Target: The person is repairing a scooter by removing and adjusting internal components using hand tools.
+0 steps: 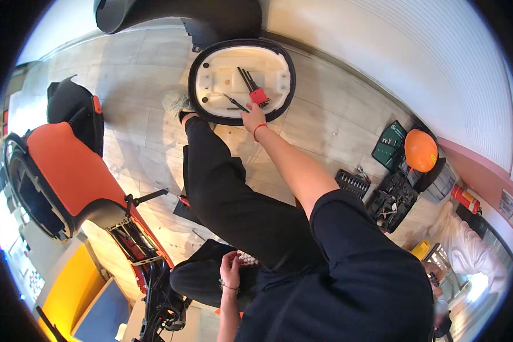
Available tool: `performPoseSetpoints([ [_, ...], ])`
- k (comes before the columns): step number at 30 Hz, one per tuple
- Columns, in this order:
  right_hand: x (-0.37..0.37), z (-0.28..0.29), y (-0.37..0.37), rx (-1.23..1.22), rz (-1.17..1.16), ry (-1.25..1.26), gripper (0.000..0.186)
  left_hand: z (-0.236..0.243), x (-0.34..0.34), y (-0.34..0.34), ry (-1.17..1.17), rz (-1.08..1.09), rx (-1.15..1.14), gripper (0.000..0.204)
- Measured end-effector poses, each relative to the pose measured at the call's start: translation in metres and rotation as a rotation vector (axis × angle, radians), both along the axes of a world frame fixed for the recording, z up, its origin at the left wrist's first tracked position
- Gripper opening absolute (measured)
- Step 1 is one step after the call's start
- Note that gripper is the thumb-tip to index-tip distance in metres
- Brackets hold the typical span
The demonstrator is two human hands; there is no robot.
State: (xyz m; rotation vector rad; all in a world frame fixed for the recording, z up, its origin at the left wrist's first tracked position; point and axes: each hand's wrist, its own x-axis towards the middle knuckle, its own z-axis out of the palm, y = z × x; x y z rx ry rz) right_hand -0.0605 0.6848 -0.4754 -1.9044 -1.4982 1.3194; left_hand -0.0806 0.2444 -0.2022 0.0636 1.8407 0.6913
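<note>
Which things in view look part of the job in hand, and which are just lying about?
Likely in the job:
slim black tool at the right hand
red holder with black keys
black-rimmed oval shell beneath them

Probably just lying about:
orange helmet
green tool pouch
open black case
</note>
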Motion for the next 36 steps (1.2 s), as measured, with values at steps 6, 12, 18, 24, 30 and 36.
performPoseSetpoints([
  [6, 0.054, 0.048, -0.036, -0.054, 0.079, 0.103, 0.031, 0.003, 0.002, 0.003, 0.026, -0.087, 0.055, 0.021],
  [12, 0.177, 0.063, -0.141, -0.209, 0.379, -0.098, 0.029, 0.068, -0.009, 0.063, 0.31, -0.026, 0.222, 0.016],
  [18, 0.354, 0.091, -0.214, -0.292, 0.828, -0.247, 0.029, 0.215, 0.031, 0.163, 0.894, -0.355, 0.625, 0.015],
  [24, 0.53, 0.108, -0.27, -0.448, 0.575, -0.556, 0.032, 0.338, 0.123, 0.2, -0.12, -0.208, 1.739, 0.017],
  [30, 0.611, 0.054, -0.369, -0.449, 0.752, -0.676, 0.032, 0.375, 0.174, 0.192, -0.167, -0.39, 1.897, 0.016],
  [36, 0.581, 0.073, -0.409, -0.283, 1.031, -0.698, 0.029, 0.39, 0.182, 0.176, -0.159, -0.441, 1.955, 0.015],
])
